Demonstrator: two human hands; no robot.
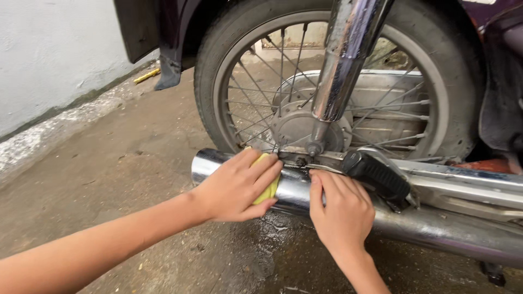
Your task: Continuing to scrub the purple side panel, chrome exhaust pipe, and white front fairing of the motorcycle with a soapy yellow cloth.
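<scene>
My left hand [239,186] presses a yellow sponge [265,185] against the shiny chrome exhaust pipe [436,223] of a motorcycle, near the pipe's rear end. My right hand [340,209] lies flat on the pipe just right of the sponge, fingers pointing up toward the axle. Directly behind both hands stands the spoked rear wheel [338,81] with its grey hub [297,128]. A chrome shock absorber [348,60] runs down to the axle. A black rubber footpeg [378,174] sits folded just right of my right hand.
The wet concrete floor [136,163] spreads to the left and below the pipe. A white wall [49,54] with a rough base borders the left. A black mudflap [136,27] hangs at top left, with a small yellow object [147,76] on the ground beyond.
</scene>
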